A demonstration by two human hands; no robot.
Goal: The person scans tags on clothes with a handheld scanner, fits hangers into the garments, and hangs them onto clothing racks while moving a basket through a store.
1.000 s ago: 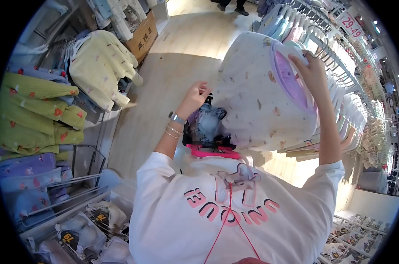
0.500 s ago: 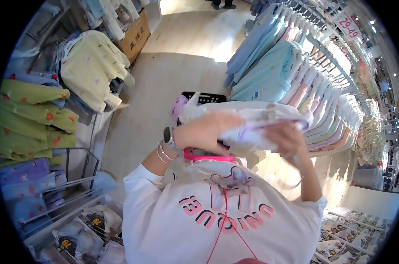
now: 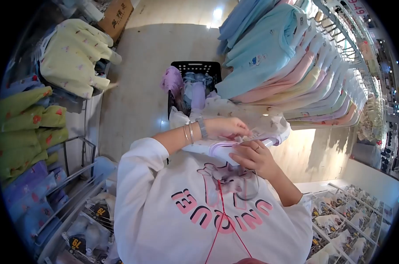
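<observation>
A white patterned garment [image 3: 274, 127] with lilac trim lies across in front of my chest, bunched around a white hanger [image 3: 226, 153] whose metal hook points toward my shirt. My left hand [image 3: 228, 127], with a watch and bracelets on its wrist, has its fingers pinched at the garment's neck; what they hold is too small to make out. My right hand [image 3: 254, 156], a ring on one finger, is closed on the hanger. Part of the garment hangs toward a black basket [image 3: 195, 67] that holds lilac and blue clothes [image 3: 198, 94].
A rack of pastel tops [image 3: 270, 55] runs along the right. Yellow [image 3: 76, 59] and green clothes [image 3: 30, 127] hang at the left. Trays of packed items [image 3: 344, 215] stand at the lower right and lower left. A cardboard box [image 3: 115, 18] is at the upper left.
The garment was held up at the right, then came down in front of my chest. Both hands have moved together at its neck. More of the basket now shows.
</observation>
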